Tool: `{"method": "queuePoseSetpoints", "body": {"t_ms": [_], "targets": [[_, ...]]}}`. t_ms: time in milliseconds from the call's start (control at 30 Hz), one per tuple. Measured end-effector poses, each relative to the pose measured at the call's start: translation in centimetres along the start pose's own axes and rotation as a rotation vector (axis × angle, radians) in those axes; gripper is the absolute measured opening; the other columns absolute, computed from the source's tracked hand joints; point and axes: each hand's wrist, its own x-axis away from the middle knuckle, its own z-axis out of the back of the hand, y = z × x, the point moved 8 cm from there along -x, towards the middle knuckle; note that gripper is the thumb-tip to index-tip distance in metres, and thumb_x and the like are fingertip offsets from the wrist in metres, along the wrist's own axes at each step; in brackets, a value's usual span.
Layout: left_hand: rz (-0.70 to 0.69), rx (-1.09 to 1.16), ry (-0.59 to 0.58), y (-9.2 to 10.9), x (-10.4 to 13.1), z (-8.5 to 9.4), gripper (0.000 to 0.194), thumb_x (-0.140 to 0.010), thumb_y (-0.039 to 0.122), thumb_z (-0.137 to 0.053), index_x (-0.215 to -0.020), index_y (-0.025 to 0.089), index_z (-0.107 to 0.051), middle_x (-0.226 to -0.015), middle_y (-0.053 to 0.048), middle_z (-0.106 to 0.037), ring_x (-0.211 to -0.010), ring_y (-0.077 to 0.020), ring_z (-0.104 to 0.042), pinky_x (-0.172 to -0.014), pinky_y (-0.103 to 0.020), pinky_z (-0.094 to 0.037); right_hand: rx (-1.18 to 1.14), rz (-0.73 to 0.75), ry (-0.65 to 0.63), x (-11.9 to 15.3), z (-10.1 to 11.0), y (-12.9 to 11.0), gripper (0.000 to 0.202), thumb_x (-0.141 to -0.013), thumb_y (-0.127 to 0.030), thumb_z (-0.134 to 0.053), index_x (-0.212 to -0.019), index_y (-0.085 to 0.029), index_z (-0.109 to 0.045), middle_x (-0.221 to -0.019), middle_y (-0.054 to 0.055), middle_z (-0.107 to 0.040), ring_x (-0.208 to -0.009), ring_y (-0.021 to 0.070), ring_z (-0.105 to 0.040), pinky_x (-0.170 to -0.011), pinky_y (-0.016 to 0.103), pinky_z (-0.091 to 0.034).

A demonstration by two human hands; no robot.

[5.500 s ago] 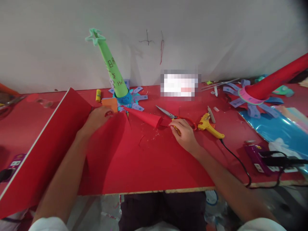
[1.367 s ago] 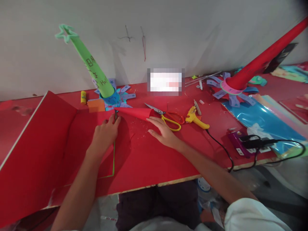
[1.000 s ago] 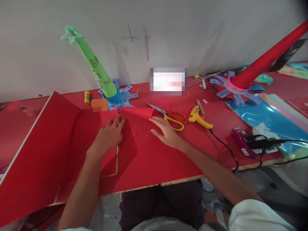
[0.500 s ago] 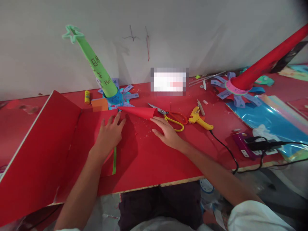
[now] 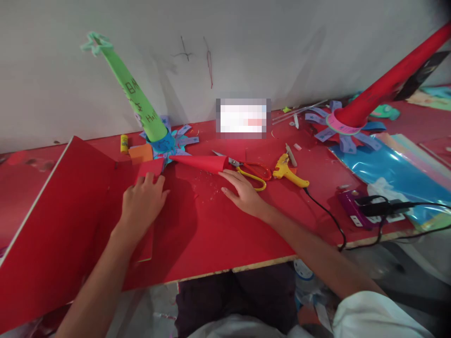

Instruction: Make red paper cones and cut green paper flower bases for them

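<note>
My left hand (image 5: 143, 199) lies palm down on a sheet of red paper (image 5: 154, 166), fingers slightly bent and apart. The sheet's near corner shows below my wrist. To its right, a red paper cone (image 5: 202, 163) rests on its side, its narrow tip toward the left. My right hand (image 5: 241, 192) is open at the cone's wide end, fingertips touching or very close to it. Scissors (image 5: 252, 173) with one red and one yellow handle lie just beyond that hand, their blades partly behind the cone.
A tall green cone (image 5: 136, 94) with a blue base stands behind my left hand. A big red board (image 5: 45, 234) is propped at left. On the right are a yellow glue gun (image 5: 289, 172), a purple power strip (image 5: 355, 209) with cables, and a leaning red cone (image 5: 387, 84).
My left hand has shifted left and slightly down, and the red sheet beneath it has moved left. The green strip beside my wrist no longer shows. My right hand stays by the cone.
</note>
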Motion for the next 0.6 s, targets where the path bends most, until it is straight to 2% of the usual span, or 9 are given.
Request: {"method": "queuePoseSetpoints", "body": {"t_ms": [100, 200, 433, 600], "targets": [[0.004, -0.063, -0.034, -0.4, 0.4, 0.8, 0.049, -0.108, 0.014, -0.031, -0.147, 0.014, -0.061, -0.132, -0.024, -0.067, -0.108, -0.0376, -0.072, -0.073, -0.043, -0.061, -0.007, 0.002, -0.013, 0.0, -0.2, 0.1, 0.055, -0.112, -0.048, -0.052, -0.161, -0.023, -0.057, -0.162, 0.017, -0.06, -0.154, 0.0326, -0.055, -0.13, 0.06, -0.043], [0.006, -0.087, -0.05, -0.8, 0.4, 1.7, 0.058, -0.104, 0.005, -0.029, -0.153, 0.017, -0.056, -0.126, -0.02, -0.069, -0.107, -0.0351, -0.072, -0.075, -0.04, -0.06, -0.008, -0.008, -0.033, 0.0, -0.3, 0.3, 0.055, -0.112, -0.049, -0.052, -0.161, -0.026, -0.057, -0.163, 0.017, -0.06, -0.155, 0.0326, -0.054, -0.13, 0.061, -0.043], [0.051, -0.089, -0.069, -2.1, 0.2, 2.5, 0.054, -0.103, 0.005, -0.032, -0.148, 0.017, -0.06, -0.12, -0.019, -0.07, -0.105, -0.0358, -0.074, -0.081, -0.042, -0.06, -0.021, -0.012, -0.023, 0.1, 0.1, 0.2, 0.054, -0.112, -0.049, -0.051, -0.161, -0.027, -0.057, -0.164, 0.016, -0.059, -0.156, 0.0319, -0.053, -0.131, 0.059, -0.042], [-0.059, -0.076, -0.044, -2.1, -0.2, 2.3, 0.065, -0.103, 0.002, -0.028, -0.161, 0.021, -0.05, -0.132, -0.02, -0.069, -0.11, -0.0362, -0.073, -0.087, -0.045, -0.06, -0.015, -0.02, -0.026, 0.2, 0.2, 0.2, 0.054, -0.112, -0.048, -0.052, -0.161, -0.027, -0.058, -0.164, 0.016, -0.059, -0.156, 0.0321, -0.053, -0.131, 0.06, -0.042]]}}
